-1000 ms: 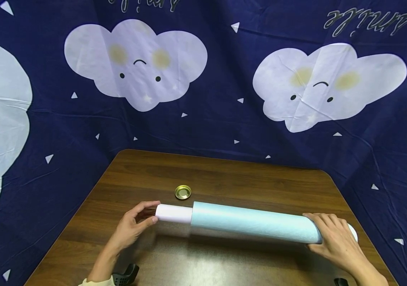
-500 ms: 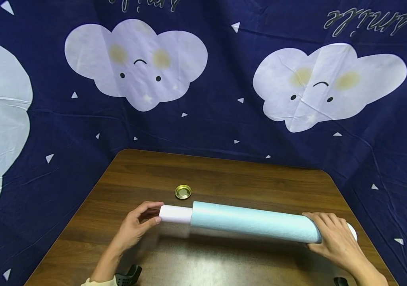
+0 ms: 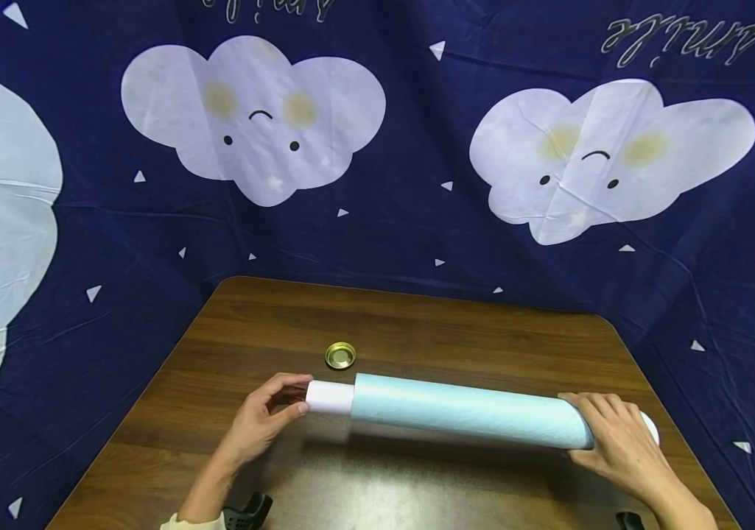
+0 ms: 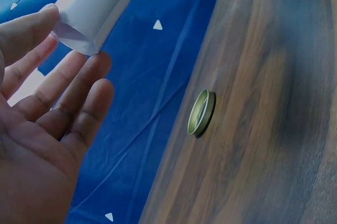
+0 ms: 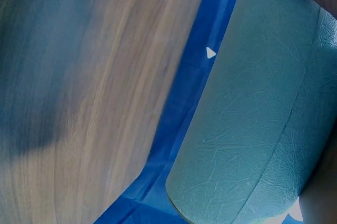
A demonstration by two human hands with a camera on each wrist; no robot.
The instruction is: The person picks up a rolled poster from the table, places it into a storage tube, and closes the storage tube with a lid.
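Head camera first: on the dark blue backdrop cloth (image 3: 417,221) I can read only part of a cursive word, upside down at the upper right, maybe "smile", and another cut-off piece at the top edge which I cannot read. The cloth carries white cloud faces and small white triangles, and it hangs behind and around a brown wooden table (image 3: 417,324) with rounded corners. A long light blue tube (image 3: 470,416) lies across the table, and a white paper roll (image 3: 329,396) sticks out of its left end. My left hand (image 3: 264,423) is at the free end of this white roll, the thumb and the fingers curved loosely about the tip; I see the fingertips touching it, but a firm grip I cannot confirm. My right hand (image 3: 619,445) lies over the right end of the tube with the fingers curled on it, holding it. A small gold metal lid (image 3: 340,355) sits alone on the table just behind the roll. Left wrist camera: the palm is open, the fingers (image 4: 79,97) nearly straight and a little spread, and the corner of the white roll (image 4: 97,8) touches the fingertips; the gold lid (image 4: 202,112) is near. Right wrist camera: the textured blue tube (image 5: 253,129) fills the view, a fingertip resting on its upper edge, the wooden table (image 5: 95,103) beside it. No label shows on the tube.
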